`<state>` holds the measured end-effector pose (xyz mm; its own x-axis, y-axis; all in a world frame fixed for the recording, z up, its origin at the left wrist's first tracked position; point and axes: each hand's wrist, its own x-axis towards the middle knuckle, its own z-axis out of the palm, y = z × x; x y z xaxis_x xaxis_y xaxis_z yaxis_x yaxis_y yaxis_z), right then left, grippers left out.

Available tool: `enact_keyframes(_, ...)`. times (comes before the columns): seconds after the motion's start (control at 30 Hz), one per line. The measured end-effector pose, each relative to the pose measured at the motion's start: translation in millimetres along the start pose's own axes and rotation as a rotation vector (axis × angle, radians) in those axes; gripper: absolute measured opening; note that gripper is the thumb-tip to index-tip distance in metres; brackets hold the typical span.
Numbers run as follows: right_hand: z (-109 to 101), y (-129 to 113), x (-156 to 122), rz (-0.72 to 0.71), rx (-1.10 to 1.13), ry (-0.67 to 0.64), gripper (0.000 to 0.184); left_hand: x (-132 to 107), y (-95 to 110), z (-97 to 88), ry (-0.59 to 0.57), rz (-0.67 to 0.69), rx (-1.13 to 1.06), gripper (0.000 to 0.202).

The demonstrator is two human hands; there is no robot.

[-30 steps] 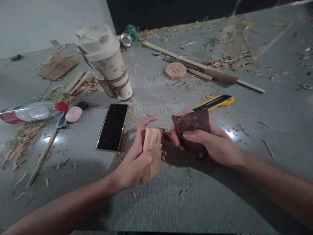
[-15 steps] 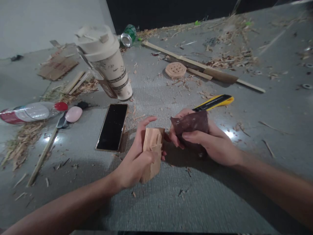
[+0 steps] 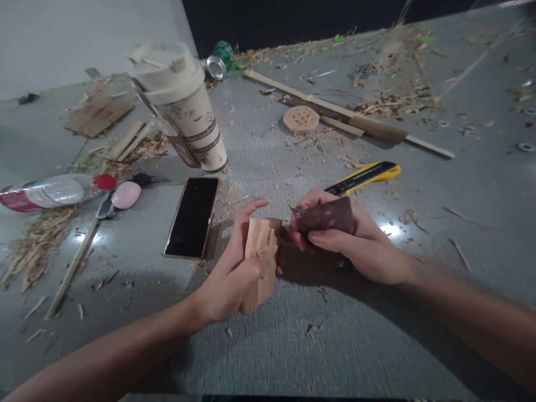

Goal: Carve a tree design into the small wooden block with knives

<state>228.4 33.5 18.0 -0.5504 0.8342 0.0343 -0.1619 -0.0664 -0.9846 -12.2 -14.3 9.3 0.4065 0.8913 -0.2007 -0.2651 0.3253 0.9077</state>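
Observation:
A pale, partly carved wood block is gripped in my left hand, the thumb pressed on its face and the index finger stretched past its top. To the right, my right hand pinches a dark brown sheet of sandpaper, curled over the fingers. A small gap separates the sandpaper from the block. Just behind my right hand lies a yellow and black utility knife, its front end hidden by the hand.
Left of my hands lies a phone, with a tall lidded cup behind it. A bottle lies at the far left. A round carved wood piece, a long stick and a green can are farther back among shavings.
The sandpaper has tilted and curled lower over my right fingers, and my right hand has shifted slightly. My left hand and the block look the same.

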Motion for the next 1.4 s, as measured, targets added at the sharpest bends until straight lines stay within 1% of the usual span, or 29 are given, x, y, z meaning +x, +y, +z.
enact_keyframes(0.07, -1.2, -0.1, -0.1, -0.008, -0.034, 0.003, 0.018, 0.1, -0.3, 0.0, -0.009, 0.029, -0.001, 0.085)
enact_keyframes(0.17, -1.9, -1.0, 0.2, -0.011, -0.076, 0.005, 0.013, 0.5, 0.0, 0.5, -0.028, 0.049, -0.005, 0.082)
enact_keyframes(0.3, -0.3, -2.9, 1.0, -0.014, -0.092, 0.011, 0.008, 1.6, 0.3, 0.6, -0.039, 0.043, -0.002, 0.081)
enact_keyframes(0.4, 1.4, -4.7, 1.7, -0.004, -0.115, 0.026, 0.011, 2.2, 0.1, 0.3, -0.039, 0.043, -0.007, 0.081)
enact_keyframes(0.5, 1.9, -5.7, 2.0, -0.014, -0.152, 0.029, 0.01, 1.8, 0.2, 0.5, -0.03, 0.036, -0.014, 0.083)
enact_keyframes(0.63, 1.4, -5.6, 2.3, -0.021, -0.225, 0.087, 0.006, 0.1, 0.7, 0.6, -0.01, 0.001, 0.006, 0.086)
enact_keyframes(0.87, 1.1, -4.8, 3.1, -0.044, -0.265, 0.09, 0.012, 0.0, -1.0, -1.8, -0.013, 0.042, 0.015, 0.082)
enact_keyframes(1.0, 1.7, -5.8, 2.6, -0.058, -0.253, 0.056, 0.027, -0.4, -1.1, -2.1, 0.003, 0.045, 0.034, 0.078)
enact_keyframes(1.07, 1.3, -6.7, 2.7, -0.048, -0.245, 0.037, 0.037, -1.3, -1.8, -2.9, 0.006, 0.043, 0.047, 0.073)
enact_keyframes(1.13, 0.2, -7.3, 3.2, -0.041, -0.275, 0.037, 0.04, -2.2, -3.4, -4.4, -0.002, 0.052, 0.048, 0.066)
enact_keyframes(1.23, -1.9, -7.2, 4.1, -0.068, -0.343, 0.032, 0.033, -3.1, -5.4, -6.1, -0.001, 0.045, 0.04, 0.058)
enact_keyframes(1.3, -2.6, -6.9, 4.3, -0.088, -0.366, 0.027, 0.029, -3.2, -5.0, -5.7, 0.016, 0.015, 0.038, 0.056)
enact_keyframes(1.4, -1.5, -6.2, 3.4, -0.067, -0.351, 0.048, 0.022, -2.4, -1.5, -3.5, 0.037, -0.017, 0.022, 0.056)
